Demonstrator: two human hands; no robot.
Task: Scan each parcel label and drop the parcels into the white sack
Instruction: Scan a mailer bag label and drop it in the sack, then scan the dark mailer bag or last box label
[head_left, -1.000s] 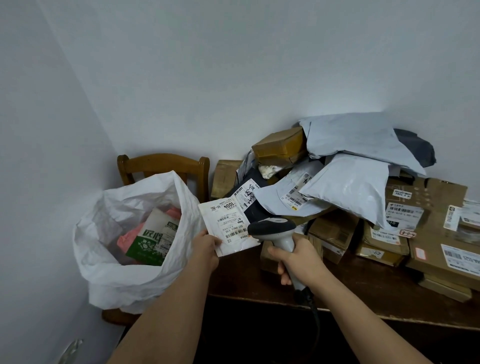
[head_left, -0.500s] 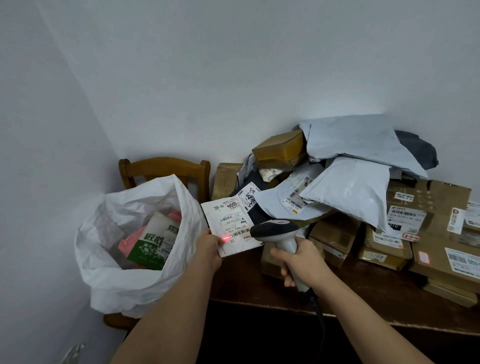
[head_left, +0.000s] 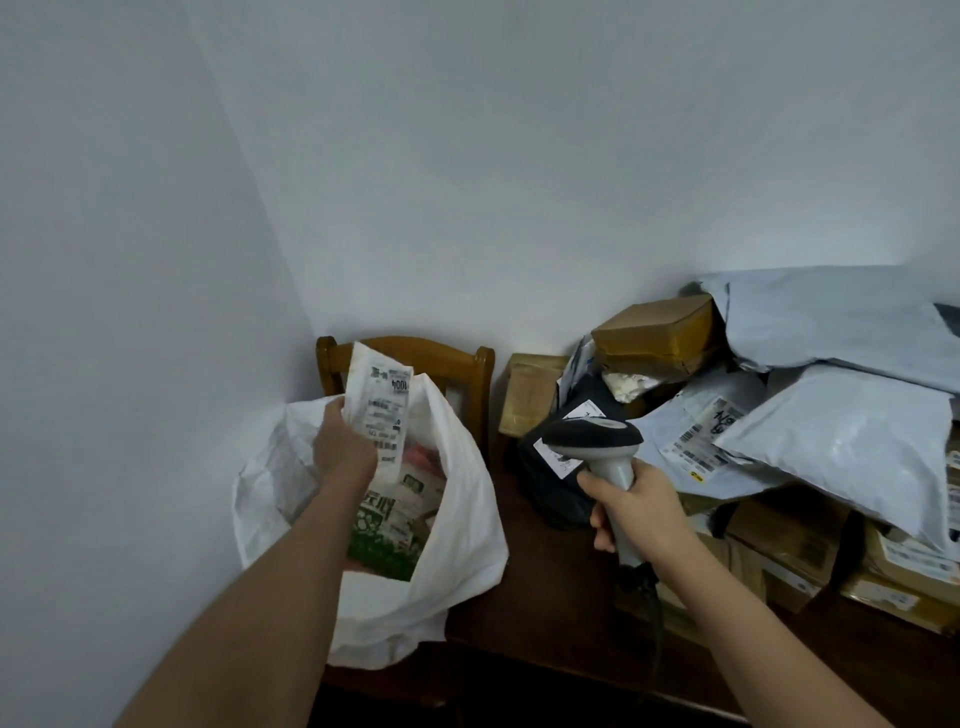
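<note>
Now left hand (head_left: 343, 449) grips the parcel (head_left: 378, 410) above the white sack (head_left: 457, 525).

Dark wood table (head_left: 545, 587): parcel heap (head_left: 779, 467).

White sack (head_left: 462, 519) mouth gapes open; piled parcels (head_left: 810, 467) crowd the table (head_left: 545, 597) rightward.

1. Left arm reached forward, left hand (head_left: 344, 451) gripped a flat white parcel (head_left: 383, 415) upright.
2. Right hand (head_left: 631, 512) was curled round the scanner (head_left: 597, 451) handle, forearm angled in from lower right.
</note>
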